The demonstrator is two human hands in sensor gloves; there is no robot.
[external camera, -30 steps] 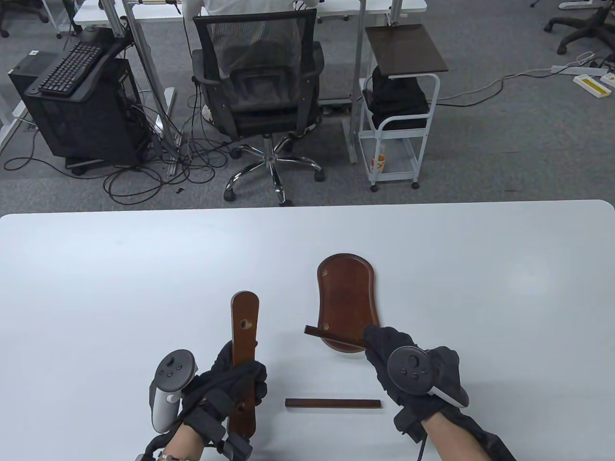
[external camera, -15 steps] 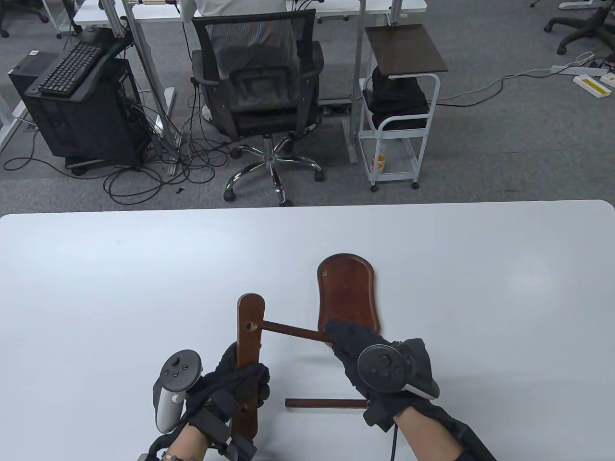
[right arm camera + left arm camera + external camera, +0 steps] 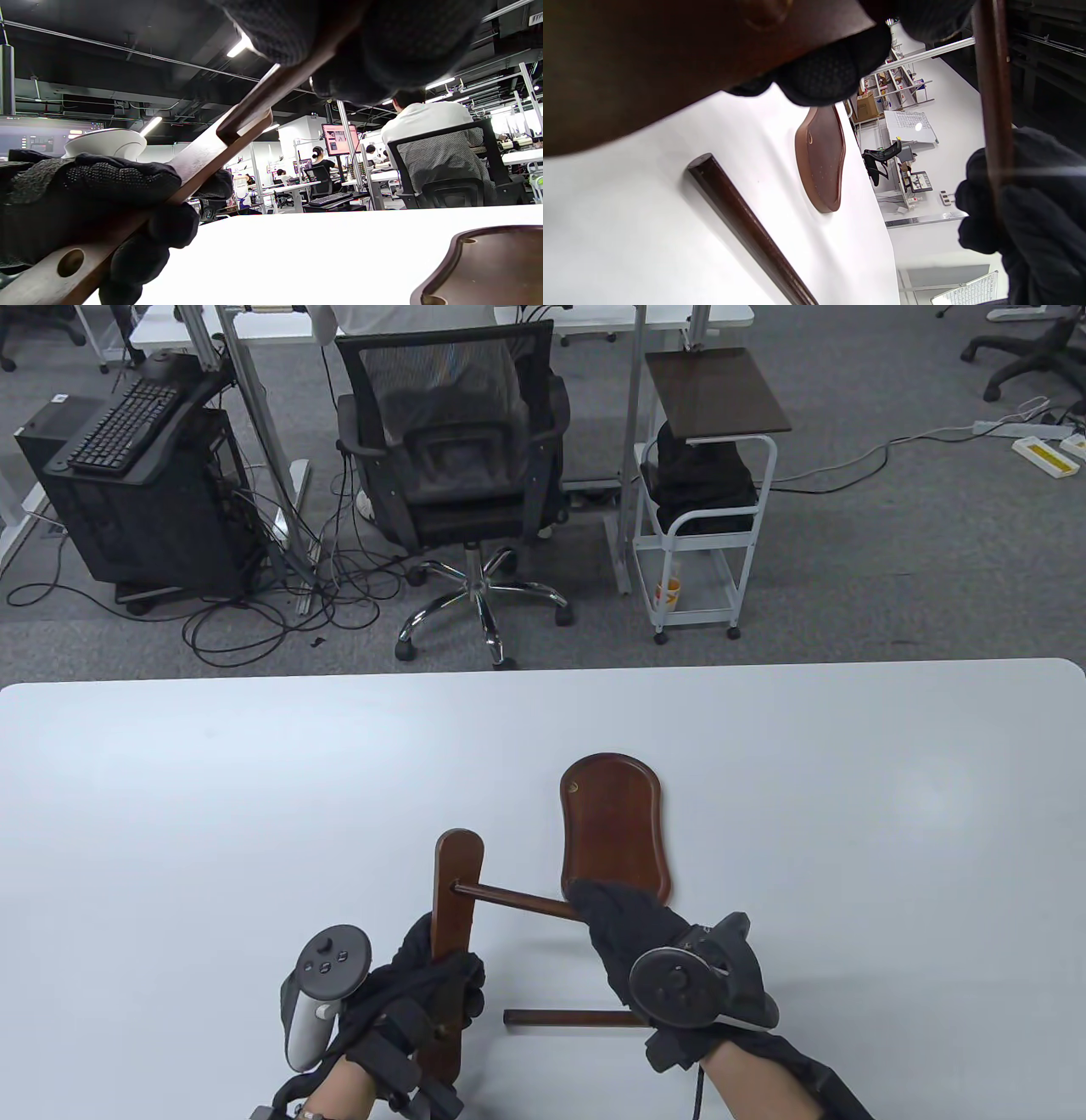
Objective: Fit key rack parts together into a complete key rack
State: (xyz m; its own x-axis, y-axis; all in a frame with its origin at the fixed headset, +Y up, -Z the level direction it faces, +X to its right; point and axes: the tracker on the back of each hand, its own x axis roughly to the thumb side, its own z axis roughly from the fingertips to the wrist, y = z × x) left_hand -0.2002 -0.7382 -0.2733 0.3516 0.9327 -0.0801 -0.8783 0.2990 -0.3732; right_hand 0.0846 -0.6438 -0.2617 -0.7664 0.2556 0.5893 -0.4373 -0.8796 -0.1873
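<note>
My left hand [image 3: 424, 984] grips a dark wooden side board [image 3: 454, 899] with rounded ends, held up off the table. My right hand [image 3: 632, 929] grips a thin wooden rod [image 3: 517, 899] whose left end sits in the board's upper hole. The right wrist view shows the rod [image 3: 263, 95] entering the board [image 3: 199, 161], with a second empty hole lower down. A second rod [image 3: 568, 1018] lies flat on the table between my hands. A wide wooden base plate [image 3: 612, 831] lies flat beyond my right hand.
The white table [image 3: 212, 814] stretches wide to the left, right and far side. Beyond its far edge stand an office chair [image 3: 454, 466] and a small white cart [image 3: 704, 483] on the floor.
My right hand carried the rod left from over the base plate and its end went into the board's upper hole. My left hand shifted the board slightly right.
</note>
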